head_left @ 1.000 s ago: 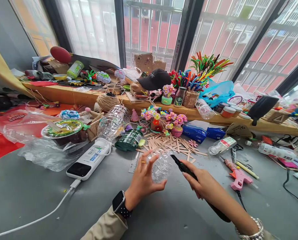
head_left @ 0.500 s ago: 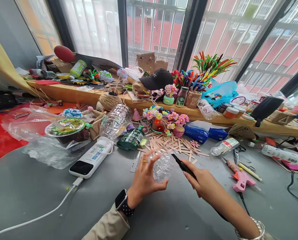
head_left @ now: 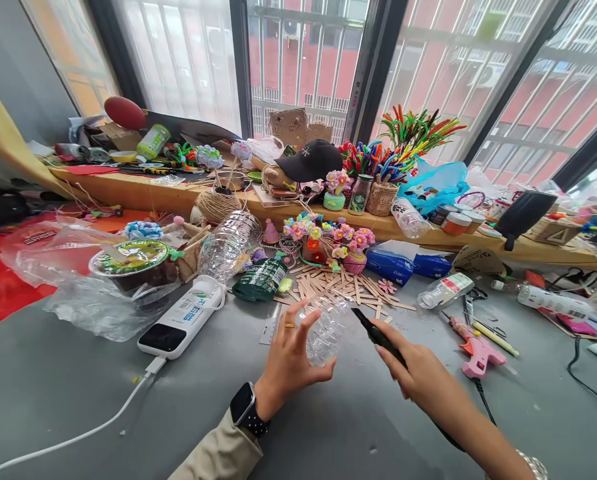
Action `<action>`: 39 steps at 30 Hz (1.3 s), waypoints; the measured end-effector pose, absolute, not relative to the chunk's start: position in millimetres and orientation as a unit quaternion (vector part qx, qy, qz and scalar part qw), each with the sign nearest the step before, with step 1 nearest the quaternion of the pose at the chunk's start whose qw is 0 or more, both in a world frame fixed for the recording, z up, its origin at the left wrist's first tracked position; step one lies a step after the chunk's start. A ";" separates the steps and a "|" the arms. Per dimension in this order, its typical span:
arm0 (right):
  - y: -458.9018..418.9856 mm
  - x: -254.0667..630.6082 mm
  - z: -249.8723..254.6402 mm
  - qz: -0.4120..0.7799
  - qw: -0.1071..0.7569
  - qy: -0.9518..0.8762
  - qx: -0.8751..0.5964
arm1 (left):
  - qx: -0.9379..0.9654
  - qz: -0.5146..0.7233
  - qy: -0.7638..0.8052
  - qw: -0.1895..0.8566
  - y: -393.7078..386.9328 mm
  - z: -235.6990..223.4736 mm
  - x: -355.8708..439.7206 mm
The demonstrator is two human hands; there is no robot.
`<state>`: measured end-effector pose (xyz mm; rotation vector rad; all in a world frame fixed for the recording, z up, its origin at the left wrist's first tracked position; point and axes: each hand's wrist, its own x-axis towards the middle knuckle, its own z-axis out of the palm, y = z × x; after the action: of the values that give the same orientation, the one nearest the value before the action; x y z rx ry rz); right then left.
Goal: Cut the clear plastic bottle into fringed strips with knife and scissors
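My left hand [head_left: 295, 353], with a ring and a black watch, curves around a clear ribbed plastic bottle piece [head_left: 331, 330] and grips it just above the grey table. In my right hand [head_left: 418, 373] is a black-handled craft knife [head_left: 381, 340], its dark tip pointing up and left toward the bottle piece. A small gap separates the tip from the plastic. Behind the bottle piece lies a spread of wooden craft sticks [head_left: 323, 283]. The far side of the bottle piece shows only faintly through the clear plastic.
A white power bank [head_left: 183, 317] with a cable sits left, near a lidded bowl [head_left: 131, 260] in plastic. To the right lie a pink glue gun [head_left: 478, 350], scissors [head_left: 471, 307] and a small clear bottle [head_left: 445, 291]. A crowded wooden ledge [head_left: 278, 217] runs along the back.
My right hand has drawn the knife slightly right and down, away from the bottle piece. My left hand keeps its hold. The camera view has shifted a little.
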<state>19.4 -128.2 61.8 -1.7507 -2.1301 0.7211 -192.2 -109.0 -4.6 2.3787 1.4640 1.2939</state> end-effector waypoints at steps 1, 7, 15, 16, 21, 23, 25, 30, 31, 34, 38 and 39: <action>-127.8 15.6 62.9 0.253 0.147 -0.744 -0.601 | 0.773 0.420 0.475 0.029 -109.1 -4.9 -192.2; -125.1 7.0 61.1 0.271 0.141 -0.745 -0.593 | 0.773 0.417 0.478 0.026 -108.8 -4.5 -193.7; -121.7 7.7 63.7 0.273 0.117 -0.743 -0.600 | 0.831 0.361 0.424 -0.006 -100.9 12.9 -207.1; -121.9 7.6 64.0 0.272 0.116 -0.743 -0.600 | 0.839 0.351 0.416 -0.002 -99.9 13.9 -208.1; -121.7 8.3 65.5 0.268 0.127 -0.750 -0.591 | 0.835 0.353 0.421 -0.003 -99.8 11.8 -205.7; -120.9 8.3 66.5 0.266 0.128 -0.751 -0.591 | 0.829 0.362 0.426 -0.010 -100.6 10.1 -202.9; -119.8 7.9 67.3 0.262 0.123 -0.754 -0.590 | 0.824 0.370 0.430 -0.016 -100.8 9.2 -200.6; -118.0 6.9 66.9 0.263 0.114 -0.754 -0.591 | 0.819 0.379 0.432 -0.022 -100.4 9.6 -198.5; -117.8 6.9 66.9 0.265 0.112 -0.753 -0.592 | 0.819 0.378 0.432 -0.021 -100.5 9.6 -198.2; -116.5 5.6 67.8 0.270 0.099 -0.748 -0.598 | 0.819 0.374 0.434 -0.020 -101.6 8.6 -196.9; -112.6 -0.1 70.4 0.263 0.093 -0.750 -0.599 | 0.824 0.366 0.431 -0.035 -102.3 6.9 -195.2; -112.1 -1.3 70.9 0.258 0.095 -0.752 -0.599 | 0.821 0.369 0.433 -0.037 -102.2 6.9 -195.2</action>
<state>-1.3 -112.1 70.9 -1.7747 -2.2300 0.7662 -195.2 -102.2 6.9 2.6431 1.3945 1.1864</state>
